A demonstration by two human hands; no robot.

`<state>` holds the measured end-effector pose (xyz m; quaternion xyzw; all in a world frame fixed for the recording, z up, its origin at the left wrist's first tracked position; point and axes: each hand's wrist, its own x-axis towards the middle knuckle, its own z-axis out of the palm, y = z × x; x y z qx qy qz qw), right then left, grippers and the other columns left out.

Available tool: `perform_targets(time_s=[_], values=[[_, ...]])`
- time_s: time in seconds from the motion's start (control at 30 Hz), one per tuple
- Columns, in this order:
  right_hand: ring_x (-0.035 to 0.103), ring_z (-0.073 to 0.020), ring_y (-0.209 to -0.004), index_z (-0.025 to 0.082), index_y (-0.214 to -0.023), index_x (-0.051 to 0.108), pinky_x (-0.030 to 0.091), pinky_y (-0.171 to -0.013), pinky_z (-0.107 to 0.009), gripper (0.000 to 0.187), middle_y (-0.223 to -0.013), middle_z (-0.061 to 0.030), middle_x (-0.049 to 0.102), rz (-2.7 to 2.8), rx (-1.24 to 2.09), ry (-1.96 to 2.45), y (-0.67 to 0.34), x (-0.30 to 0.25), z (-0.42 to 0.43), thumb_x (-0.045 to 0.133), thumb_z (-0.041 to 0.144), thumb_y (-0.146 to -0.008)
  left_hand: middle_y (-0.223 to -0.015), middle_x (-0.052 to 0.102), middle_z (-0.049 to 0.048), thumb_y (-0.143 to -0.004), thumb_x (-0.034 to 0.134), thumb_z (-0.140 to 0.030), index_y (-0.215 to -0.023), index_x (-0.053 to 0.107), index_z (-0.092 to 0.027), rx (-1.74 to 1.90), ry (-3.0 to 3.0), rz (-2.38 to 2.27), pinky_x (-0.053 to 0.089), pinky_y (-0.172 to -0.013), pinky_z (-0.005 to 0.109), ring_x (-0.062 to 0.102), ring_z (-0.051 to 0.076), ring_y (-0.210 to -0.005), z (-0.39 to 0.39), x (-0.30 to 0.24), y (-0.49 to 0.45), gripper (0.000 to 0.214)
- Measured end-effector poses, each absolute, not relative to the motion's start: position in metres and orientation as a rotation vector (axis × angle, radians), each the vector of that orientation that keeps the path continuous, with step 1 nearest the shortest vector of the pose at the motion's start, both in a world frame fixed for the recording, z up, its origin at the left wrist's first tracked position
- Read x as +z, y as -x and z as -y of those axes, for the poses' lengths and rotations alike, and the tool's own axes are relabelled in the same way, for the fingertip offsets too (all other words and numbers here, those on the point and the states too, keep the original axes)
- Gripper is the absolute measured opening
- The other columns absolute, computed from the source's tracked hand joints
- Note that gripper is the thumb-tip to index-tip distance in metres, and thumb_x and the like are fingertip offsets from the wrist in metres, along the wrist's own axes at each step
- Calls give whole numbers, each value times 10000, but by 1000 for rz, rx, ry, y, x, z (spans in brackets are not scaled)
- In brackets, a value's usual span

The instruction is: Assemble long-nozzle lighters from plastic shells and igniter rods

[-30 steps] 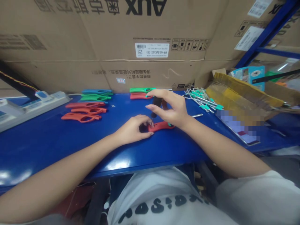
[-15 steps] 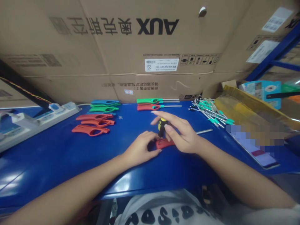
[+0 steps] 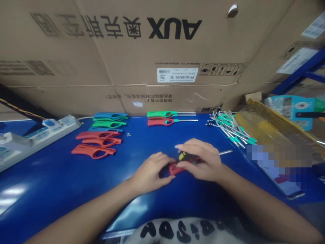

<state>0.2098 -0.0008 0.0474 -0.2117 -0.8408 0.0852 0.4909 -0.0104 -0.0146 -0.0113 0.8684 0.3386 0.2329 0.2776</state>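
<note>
The left hand (image 3: 149, 174) has its grip clamped on a red plastic handle (image 3: 173, 168), which lies mid-way along the blue worktop (image 3: 50, 173) — the right hand (image 3: 200, 159) has its grip closed on a yellow-and-black screwdriver (image 3: 185, 156) resting across that handle. Far left lie red plastic handles (image 3: 93, 149); far right, green-tipped metal rods (image 3: 231, 130).

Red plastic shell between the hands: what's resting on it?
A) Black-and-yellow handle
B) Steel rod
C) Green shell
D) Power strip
A. The black-and-yellow handle sits on the red plastic shell, cupped by the right hand, while the left hand holds the shell's other end.
</note>
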Motion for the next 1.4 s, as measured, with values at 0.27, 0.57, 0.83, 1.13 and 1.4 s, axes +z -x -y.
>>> perform_targets(time_s=[0.27,0.57,0.83,1.13,1.4], values=[[718,-181,-985,218,-1366,575,606,-823,-318,375,-1086,-93,749,2018,530,575,-213,50,-4,450,191,-1013,-946,710,52,-886,710,-366,-1145,628,-191,665,-2628,-769,443,-744,341,623,216,-842,0,-9,19,324],[689,-168,-754,250,-1473,497,600,-644,-316,465,-1185,-139,692,2073,528,583,-226,40,-5,493,230,-1008,-1006,723,92,-932,664,-443,-1223,647,-179,603,-2594,-739,456,-774,342,646,220,-894,-3,-10,23,393],[687,-183,-711,240,-1282,621,586,-594,-288,369,-850,-57,721,2065,183,549,-218,43,-8,691,264,-920,-1055,720,97,-931,680,-468,-1264,646,-176,604,-2423,-760,489,-864,356,646,224,-954,2,-10,27,444],[712,-187,-884,245,-1440,499,605,-728,-320,446,-1043,-86,726,2105,421,614,-216,44,-5,539,244,-996,-1041,718,91,-933,675,-476,-1233,662,-190,605,-2415,-818,498,-891,371,657,233,-970,2,-9,20,414],[690,-189,-1097,229,-1454,518,597,-854,-306,431,-1304,-118,663,2265,360,603,-215,69,-8,429,216,-1032,-1065,697,93,-890,721,-302,-1133,686,-187,518,-2384,-1044,525,-896,392,649,264,-1013,5,8,9,271]])
